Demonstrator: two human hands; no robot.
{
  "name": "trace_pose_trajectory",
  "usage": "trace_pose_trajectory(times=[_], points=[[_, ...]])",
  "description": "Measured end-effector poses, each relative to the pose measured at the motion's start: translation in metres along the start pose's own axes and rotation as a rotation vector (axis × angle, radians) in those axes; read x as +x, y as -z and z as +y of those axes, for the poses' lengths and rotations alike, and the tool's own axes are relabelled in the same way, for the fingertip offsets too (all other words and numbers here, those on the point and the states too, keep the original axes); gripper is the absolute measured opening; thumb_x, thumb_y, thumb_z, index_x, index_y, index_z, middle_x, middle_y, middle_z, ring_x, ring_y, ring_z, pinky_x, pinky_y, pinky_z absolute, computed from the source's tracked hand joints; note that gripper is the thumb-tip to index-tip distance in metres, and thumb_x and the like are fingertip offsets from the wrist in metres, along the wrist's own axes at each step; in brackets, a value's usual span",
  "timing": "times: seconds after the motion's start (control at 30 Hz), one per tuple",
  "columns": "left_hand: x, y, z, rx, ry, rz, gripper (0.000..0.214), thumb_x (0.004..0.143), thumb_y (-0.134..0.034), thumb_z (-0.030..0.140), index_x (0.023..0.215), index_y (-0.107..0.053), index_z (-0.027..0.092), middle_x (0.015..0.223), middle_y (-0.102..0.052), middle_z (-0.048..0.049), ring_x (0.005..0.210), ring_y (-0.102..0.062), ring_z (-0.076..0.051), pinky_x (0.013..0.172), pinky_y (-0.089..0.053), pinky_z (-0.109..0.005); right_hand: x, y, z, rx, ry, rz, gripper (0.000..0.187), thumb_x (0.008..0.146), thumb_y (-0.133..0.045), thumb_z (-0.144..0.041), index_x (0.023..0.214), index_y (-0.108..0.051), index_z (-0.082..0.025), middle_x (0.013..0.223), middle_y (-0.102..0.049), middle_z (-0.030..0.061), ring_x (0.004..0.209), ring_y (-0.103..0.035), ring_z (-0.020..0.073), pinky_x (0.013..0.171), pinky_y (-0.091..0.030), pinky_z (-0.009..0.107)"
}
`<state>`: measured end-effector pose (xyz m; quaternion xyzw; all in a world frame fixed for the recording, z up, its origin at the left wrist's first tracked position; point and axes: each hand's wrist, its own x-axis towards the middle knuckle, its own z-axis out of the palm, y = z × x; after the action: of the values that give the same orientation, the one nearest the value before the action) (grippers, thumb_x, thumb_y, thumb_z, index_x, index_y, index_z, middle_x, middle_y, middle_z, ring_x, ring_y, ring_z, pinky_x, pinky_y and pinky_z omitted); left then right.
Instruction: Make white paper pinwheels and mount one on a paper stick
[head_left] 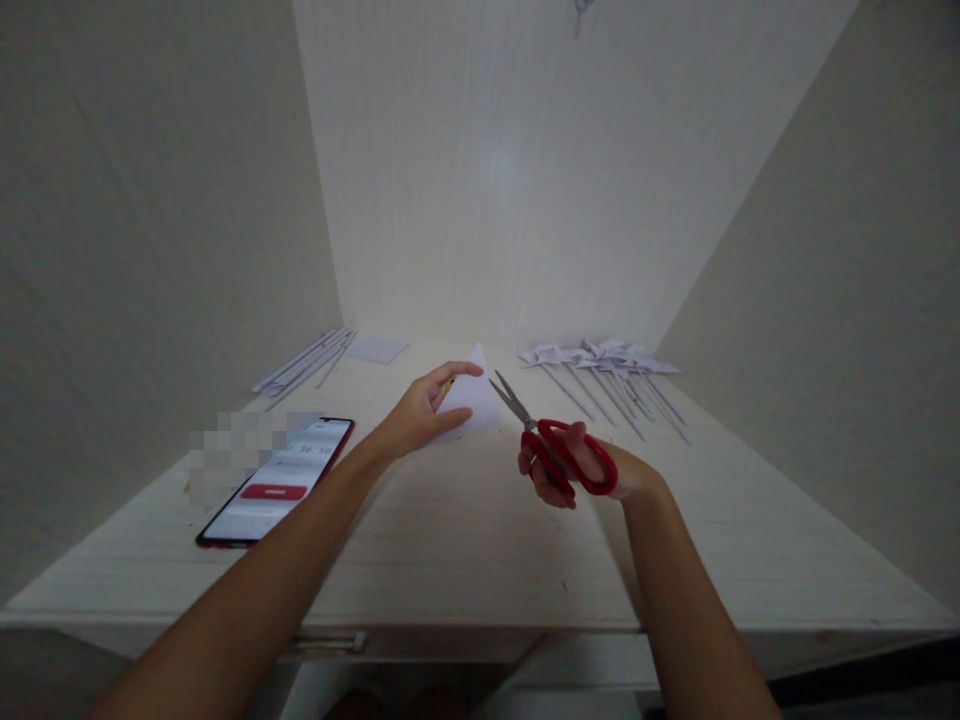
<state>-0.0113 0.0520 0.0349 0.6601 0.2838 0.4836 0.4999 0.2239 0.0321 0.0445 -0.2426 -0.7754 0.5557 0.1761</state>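
My left hand (431, 405) pinches a white sheet of paper (480, 405) between thumb and fingers, near the middle of the table. The paper's upper end comes to a point. Something small and yellow (449, 385) shows behind the fingers; I cannot make out what it is. My right hand (559, 465) grips red-handled scissors (531, 424), thumb and fingers in the loops. The blades are slightly parted and point up and left towards the paper, with a small gap between tips and sheet.
On the left of the white table (465, 550) lies a phone (277, 485) with a lit screen. Behind it are several thin white paper sticks (307, 362) and a flat paper square (379, 349). Paper pinwheels on sticks (611, 365) lie heaped at the back right. Walls enclose three sides.
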Motion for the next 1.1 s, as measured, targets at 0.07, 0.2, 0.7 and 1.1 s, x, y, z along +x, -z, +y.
trace_pose_trajectory(times=[0.07,0.2,0.7,1.1], points=[[0.0,0.0,0.0,-0.019,0.013,-0.013,0.052,0.068,-0.063,0.017,0.116,-0.042,0.017,0.085,-0.053,-0.0004,0.063,-0.055,-0.008,0.053,-0.045,-0.018,0.0,0.001,0.002,-0.003,-0.013,-0.005,0.081,0.069,-0.012,-0.079,0.086,-0.049,-0.01,0.052,-0.051,0.0016,0.041,-0.042,0.0078,0.039,-0.034,0.022],[-0.001,0.0,0.002,-0.032,0.033,-0.021,0.054,0.067,-0.063,0.017,0.117,-0.043,0.016,0.091,-0.056,-0.003,0.068,-0.057,-0.009,0.056,-0.047,-0.019,0.0,0.001,0.001,0.006,-0.014,-0.005,0.079,0.069,-0.012,-0.079,0.083,-0.049,-0.011,0.053,-0.052,0.0018,0.041,-0.043,0.0077,0.039,-0.035,0.022],[-0.003,-0.004,0.005,-0.061,0.065,-0.076,0.054,0.068,-0.065,0.018,0.116,-0.042,0.016,0.086,-0.056,-0.002,0.063,-0.057,-0.009,0.049,-0.046,-0.016,0.005,-0.008,-0.009,0.02,-0.057,0.083,0.07,0.074,-0.017,-0.075,0.079,-0.048,-0.012,0.051,-0.05,0.0014,0.04,-0.042,0.0079,0.038,-0.032,0.021],[-0.004,-0.014,-0.004,-0.038,0.028,-0.134,0.052,0.07,-0.064,0.021,0.116,-0.04,0.014,0.085,-0.057,-0.0037,0.068,-0.06,-0.013,0.053,-0.049,-0.021,0.019,-0.017,-0.004,-0.1,-0.061,0.188,0.074,0.071,-0.01,-0.078,0.066,-0.048,-0.014,0.051,-0.049,0.0022,0.042,-0.043,0.0086,0.045,-0.036,0.025]])
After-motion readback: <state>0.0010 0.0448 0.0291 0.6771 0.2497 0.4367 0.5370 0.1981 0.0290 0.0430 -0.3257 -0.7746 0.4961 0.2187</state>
